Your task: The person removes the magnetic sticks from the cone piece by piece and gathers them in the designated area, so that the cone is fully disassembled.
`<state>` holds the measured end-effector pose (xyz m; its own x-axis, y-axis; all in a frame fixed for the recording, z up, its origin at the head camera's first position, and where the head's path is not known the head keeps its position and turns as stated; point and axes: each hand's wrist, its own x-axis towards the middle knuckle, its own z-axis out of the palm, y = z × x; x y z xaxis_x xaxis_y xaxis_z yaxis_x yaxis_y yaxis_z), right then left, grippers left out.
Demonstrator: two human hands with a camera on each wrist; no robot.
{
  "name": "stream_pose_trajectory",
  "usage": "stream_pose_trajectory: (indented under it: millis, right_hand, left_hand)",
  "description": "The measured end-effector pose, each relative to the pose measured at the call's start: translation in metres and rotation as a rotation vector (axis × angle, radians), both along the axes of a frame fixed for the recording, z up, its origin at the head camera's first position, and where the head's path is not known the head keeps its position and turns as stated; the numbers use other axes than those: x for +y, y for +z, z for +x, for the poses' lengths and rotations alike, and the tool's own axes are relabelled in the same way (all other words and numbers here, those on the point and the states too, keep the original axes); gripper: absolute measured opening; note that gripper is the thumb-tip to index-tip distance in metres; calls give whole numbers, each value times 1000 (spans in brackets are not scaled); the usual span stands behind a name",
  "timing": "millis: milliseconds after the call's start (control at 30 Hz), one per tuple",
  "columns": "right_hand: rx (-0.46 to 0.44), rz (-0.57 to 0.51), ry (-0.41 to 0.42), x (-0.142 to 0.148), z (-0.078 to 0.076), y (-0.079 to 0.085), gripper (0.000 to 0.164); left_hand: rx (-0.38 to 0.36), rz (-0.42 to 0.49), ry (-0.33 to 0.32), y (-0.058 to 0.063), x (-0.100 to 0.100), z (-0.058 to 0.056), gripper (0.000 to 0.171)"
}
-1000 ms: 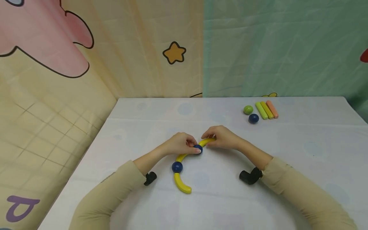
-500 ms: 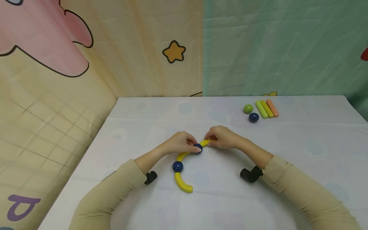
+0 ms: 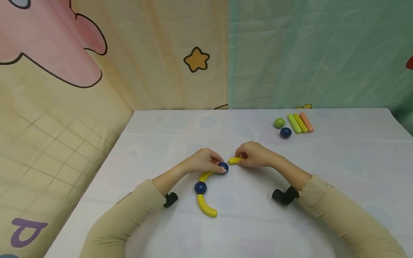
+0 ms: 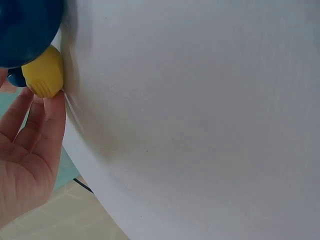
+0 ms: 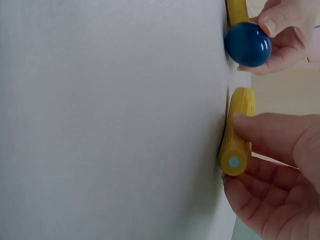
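Note:
My left hand (image 3: pixel 204 160) pinches a blue magnetic ball (image 3: pixel 223 167) between thumb and fingers. From that ball a yellow curved magnetic stick (image 3: pixel 205 176) runs down to a second blue ball (image 3: pixel 200 187). Another yellow curved stick (image 3: pixel 206 208) hangs on below, so the pieces form an open arc on the table. To the right, my right hand (image 3: pixel 255 154) pinches a separate yellow curved stick (image 5: pixel 243 100) between thumb and fingers. A small gap lies between this stick and the held blue ball. The right wrist view shows a pale round spot on the stick's end face.
At the back right of the white table (image 3: pixel 322 161) sit a green ball (image 3: pixel 279 123) and a dark blue ball (image 3: pixel 285 133). Beside them lie a light green stick (image 3: pixel 294 124), a yellow stick (image 3: pixel 300 123) and an orange stick (image 3: pixel 306 122). Printed cloth hangs behind.
The right hand has drawn its yellow curved stick rightward, off the held blue ball, which it touched before. The left hand keeps its hold, and the arc stays nearly in place.

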<state>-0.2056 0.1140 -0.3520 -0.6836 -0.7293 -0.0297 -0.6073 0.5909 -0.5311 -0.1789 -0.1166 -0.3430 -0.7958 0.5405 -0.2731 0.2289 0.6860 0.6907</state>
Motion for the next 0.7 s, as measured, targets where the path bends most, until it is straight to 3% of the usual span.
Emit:
stream_pose_trajectory:
  millis: [200,533,700]
  right_hand:
    - [6,-44,-162,22,-7,-2,16]
    - [-147,-114,-392,42,-19,4,29]
    - [-151,-113,-464,42,-30,5,30]
  left_hand:
    - [-27,9,5,-1,-3,0,29]
    - [-5,18,-17,-4,-4,-1,29]
    - [10,28,-39,-5,-5,-1,28]
